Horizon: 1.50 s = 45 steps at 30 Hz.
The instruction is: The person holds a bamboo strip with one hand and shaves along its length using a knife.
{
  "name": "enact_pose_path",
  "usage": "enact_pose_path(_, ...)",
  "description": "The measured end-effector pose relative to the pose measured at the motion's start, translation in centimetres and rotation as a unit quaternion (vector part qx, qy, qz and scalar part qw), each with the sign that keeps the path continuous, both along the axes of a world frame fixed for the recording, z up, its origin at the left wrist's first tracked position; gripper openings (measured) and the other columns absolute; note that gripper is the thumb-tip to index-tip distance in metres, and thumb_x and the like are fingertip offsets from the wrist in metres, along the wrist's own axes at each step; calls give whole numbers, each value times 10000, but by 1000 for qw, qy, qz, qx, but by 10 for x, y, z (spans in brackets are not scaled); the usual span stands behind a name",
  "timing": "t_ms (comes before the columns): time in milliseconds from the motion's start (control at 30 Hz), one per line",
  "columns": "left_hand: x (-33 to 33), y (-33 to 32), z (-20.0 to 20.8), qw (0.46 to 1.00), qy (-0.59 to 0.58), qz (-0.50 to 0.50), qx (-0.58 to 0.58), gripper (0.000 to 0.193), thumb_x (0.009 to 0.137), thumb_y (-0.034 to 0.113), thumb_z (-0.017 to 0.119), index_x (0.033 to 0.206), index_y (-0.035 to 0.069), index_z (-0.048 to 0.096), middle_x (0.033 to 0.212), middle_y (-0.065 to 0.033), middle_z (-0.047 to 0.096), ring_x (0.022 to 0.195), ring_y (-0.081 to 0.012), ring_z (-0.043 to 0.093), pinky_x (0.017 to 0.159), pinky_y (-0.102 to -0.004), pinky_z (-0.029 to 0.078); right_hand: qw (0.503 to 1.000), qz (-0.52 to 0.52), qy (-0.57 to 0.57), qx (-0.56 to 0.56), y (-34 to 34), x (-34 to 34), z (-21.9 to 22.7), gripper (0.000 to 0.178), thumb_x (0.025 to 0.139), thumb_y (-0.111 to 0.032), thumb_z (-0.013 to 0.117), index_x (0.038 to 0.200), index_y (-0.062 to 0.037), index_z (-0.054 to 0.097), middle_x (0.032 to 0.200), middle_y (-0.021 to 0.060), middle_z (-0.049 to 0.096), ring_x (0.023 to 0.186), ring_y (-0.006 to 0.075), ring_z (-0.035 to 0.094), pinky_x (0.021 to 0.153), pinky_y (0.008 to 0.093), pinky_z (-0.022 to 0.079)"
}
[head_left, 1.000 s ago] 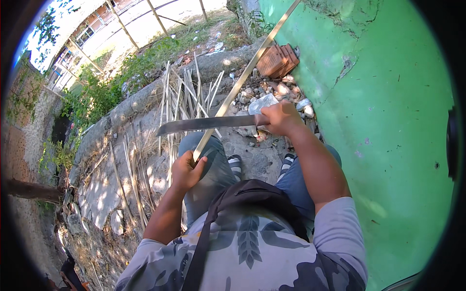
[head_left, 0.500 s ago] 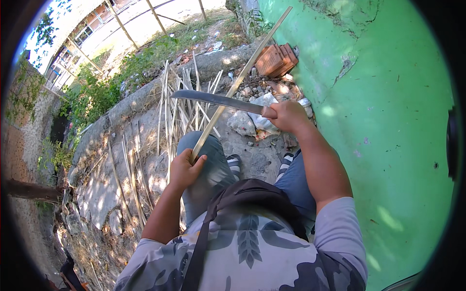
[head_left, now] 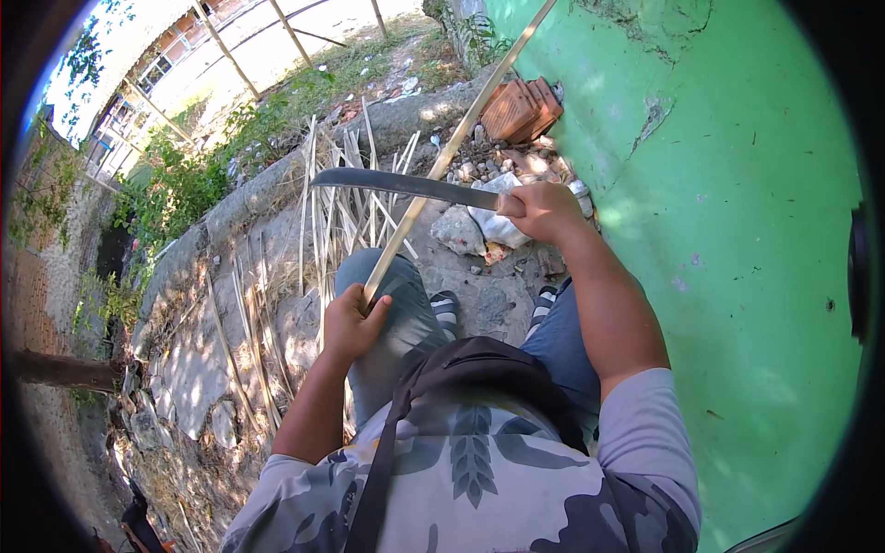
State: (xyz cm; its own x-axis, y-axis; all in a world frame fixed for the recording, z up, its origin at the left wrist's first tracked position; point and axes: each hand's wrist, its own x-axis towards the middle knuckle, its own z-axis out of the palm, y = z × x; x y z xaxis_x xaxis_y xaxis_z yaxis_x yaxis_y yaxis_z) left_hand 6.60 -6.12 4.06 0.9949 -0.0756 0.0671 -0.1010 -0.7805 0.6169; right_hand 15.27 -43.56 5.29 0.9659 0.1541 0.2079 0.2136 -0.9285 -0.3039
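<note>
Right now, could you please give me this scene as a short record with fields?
Left hand: closed around the near end of a pale strip
Right hand: gripping the handle of a long, dark-bladed machete
Blade: crosses in front of the strip in this view; contact cannot be told
Strip: slants up and to the right
Ground ahead, left: loose pale strips
Ground ahead, right: rocks and reddish-brown blocks
Right side: green wall with damaged patches
</note>
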Motion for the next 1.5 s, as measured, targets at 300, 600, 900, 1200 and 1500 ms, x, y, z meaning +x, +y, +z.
enact_pose_path(300,2,4,-5,1000,3,-8,11,397,865,375,789,791,28,608,585,-101,564,520,-241,559,519,-391,420,989,115,38,-87,24,-8,10,181,821,-312,693,920,-165,656,829,113,716,832,370,696,730,516,537)
enact_pose_path(600,1,3,-6,1000,-15,3,-27,365,875,352,786,806,33,621,576,-84,555,506,-212,521,508,-367,413,996,-35,84,7,8,6,2,235,898,-392,638,953,-175,709,960,97,744,936,351,708,810,489,553)
enact_pose_path(900,2,2,-4,999,-34,-34,12,355,871,334,794,824,29,619,573,-75,546,507,-192,514,513,-367,408,972,122,117,-163,39,-9,19,172,847,-276,688,991,-185,698,951,75,743,935,304,719,839,454,555)
enact_pose_path(1200,1,1,-6,999,-29,-19,18,389,849,336,810,763,39,575,582,-104,561,507,-265,551,509,-392,427,990,-71,91,84,1,11,-2,301,857,-395,721,1062,-175,734,1009,110,744,978,331,702,851,459,551)
enact_pose_path(1500,3,0,-4,999,-11,-29,10,389,855,313,808,755,29,561,580,-100,557,501,-223,517,508,-374,422,978,107,126,-123,30,-11,23,205,834,-333,702,972,-183,685,911,120,726,928,337,710,827,469,551)
